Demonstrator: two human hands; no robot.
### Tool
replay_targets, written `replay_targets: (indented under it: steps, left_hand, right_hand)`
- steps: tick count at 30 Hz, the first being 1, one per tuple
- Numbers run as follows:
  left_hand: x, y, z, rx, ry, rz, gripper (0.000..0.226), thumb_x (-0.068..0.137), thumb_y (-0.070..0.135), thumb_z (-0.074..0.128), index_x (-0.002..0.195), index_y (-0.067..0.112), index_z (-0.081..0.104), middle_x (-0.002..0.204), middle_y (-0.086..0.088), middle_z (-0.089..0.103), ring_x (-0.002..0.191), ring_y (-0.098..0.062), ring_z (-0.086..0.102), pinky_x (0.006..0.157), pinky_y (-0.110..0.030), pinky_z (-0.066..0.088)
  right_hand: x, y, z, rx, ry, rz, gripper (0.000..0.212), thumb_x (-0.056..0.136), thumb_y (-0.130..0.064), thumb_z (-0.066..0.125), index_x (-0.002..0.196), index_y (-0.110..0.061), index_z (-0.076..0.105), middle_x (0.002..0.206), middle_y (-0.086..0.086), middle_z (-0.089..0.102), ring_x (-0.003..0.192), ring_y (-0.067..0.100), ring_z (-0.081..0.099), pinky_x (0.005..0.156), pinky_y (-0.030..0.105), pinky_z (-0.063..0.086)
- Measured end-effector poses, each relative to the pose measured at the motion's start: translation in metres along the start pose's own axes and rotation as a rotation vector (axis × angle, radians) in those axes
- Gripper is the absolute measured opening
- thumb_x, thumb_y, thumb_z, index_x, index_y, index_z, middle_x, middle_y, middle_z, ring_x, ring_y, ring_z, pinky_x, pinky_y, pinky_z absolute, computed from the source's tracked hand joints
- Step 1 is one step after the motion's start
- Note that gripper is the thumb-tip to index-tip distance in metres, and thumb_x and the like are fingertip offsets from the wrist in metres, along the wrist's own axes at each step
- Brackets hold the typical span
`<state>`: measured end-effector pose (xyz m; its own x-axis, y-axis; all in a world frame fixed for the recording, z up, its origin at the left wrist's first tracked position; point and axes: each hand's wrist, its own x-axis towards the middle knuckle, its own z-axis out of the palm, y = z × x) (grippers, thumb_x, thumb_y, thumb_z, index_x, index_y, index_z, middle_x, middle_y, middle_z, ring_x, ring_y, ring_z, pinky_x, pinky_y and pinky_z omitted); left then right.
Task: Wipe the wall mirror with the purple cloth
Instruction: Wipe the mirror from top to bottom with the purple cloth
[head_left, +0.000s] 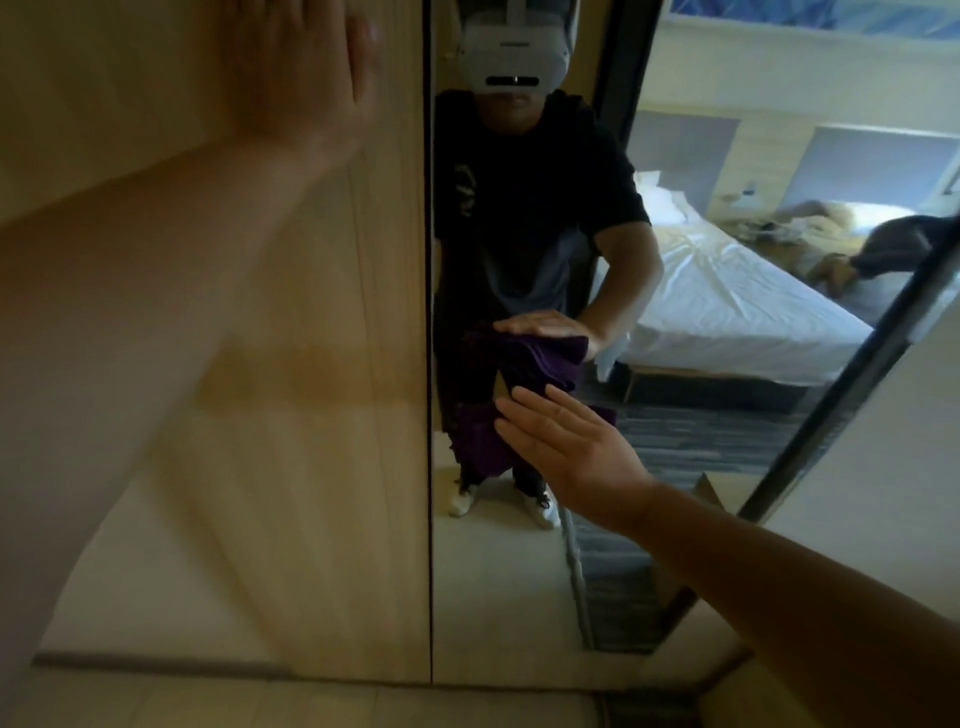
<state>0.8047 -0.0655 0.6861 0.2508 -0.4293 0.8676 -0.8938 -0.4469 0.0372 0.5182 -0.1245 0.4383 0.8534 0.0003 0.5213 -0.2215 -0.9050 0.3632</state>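
The tall wall mirror (519, 582) fills the middle and right of the head view, framed in dark trim. My right hand (566, 452) lies flat with fingers together, pressing the purple cloth (480, 441) against the glass at mid-height. The cloth bunches above and left of my fingers and hangs below them; its reflection shows just above. My left hand (306, 67) rests flat, fingers apart, on the wooden panel (332, 415) left of the mirror, holding nothing.
The mirror reflects a person in a black shirt with a headset, a white bed, and grey carpet. A dark mirror frame (841, 395) runs diagonally at right. Pale floor (311, 701) meets the panel at the bottom.
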Motion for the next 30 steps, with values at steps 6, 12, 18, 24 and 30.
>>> replay_targets:
  steps: [6,12,18,24,30]
  left_hand:
    - [-0.047,0.031,0.019,-0.150,0.005,0.029,0.069,0.103,0.048,0.017,0.157,0.006,0.012,0.164,-0.018,0.011,0.152,-0.033,0.010,0.123,-0.045,0.006]
    - [-0.145,0.123,0.054,-0.222,-0.017,0.310,0.064,0.104,0.037,0.027,0.155,-0.001,0.017,0.162,-0.023,0.013,0.151,-0.037,0.010,0.123,-0.051,0.002]
    - [-0.195,0.189,0.084,-0.097,0.003,0.288,0.063,0.103,0.038,0.029,0.154,0.000,0.023,0.161,-0.023,0.019,0.150,-0.039,0.015,0.121,-0.055,0.005]
    - [-0.244,0.211,0.110,-0.050,0.050,0.319,0.062,0.103,0.036,0.032,0.154,0.001,0.026,0.160,-0.022,0.022,0.149,-0.038,0.019,0.121,-0.057,0.011]
    - [-0.302,0.203,0.148,-0.011,0.127,0.400,0.062,0.102,0.034,0.031,0.154,0.000,0.025,0.161,-0.022,0.020,0.149,-0.039,0.019,0.121,-0.058,0.012]
  right_hand:
    - [-0.048,0.029,-0.034,0.058,0.144,0.092,0.069,0.079,0.008,0.074,0.139,-0.009,0.046,0.148,0.010,0.044,0.139,0.027,0.041,0.113,0.050,0.037]
    - [-0.096,0.086,-0.053,0.022,0.269,0.127,0.052,0.089,0.001,0.066,0.138,-0.007,0.050,0.146,0.012,0.047,0.138,0.031,0.043,0.111,0.053,0.038]
    - [-0.143,0.146,-0.074,0.010,0.358,0.128,0.035,0.104,-0.015,0.048,0.138,-0.008,0.045,0.144,0.015,0.047,0.136,0.032,0.044,0.112,0.053,0.037]
    - [-0.169,0.178,-0.077,0.037,0.450,0.223,0.037,0.098,-0.008,0.060,0.133,0.001,0.054,0.141,0.022,0.051,0.137,0.037,0.042,0.107,0.061,0.039]
    - [-0.193,0.164,-0.036,-0.041,0.553,0.185,0.037,0.097,-0.004,0.060,0.133,0.003,0.053,0.144,0.022,0.046,0.138,0.038,0.042,0.107,0.060,0.039]
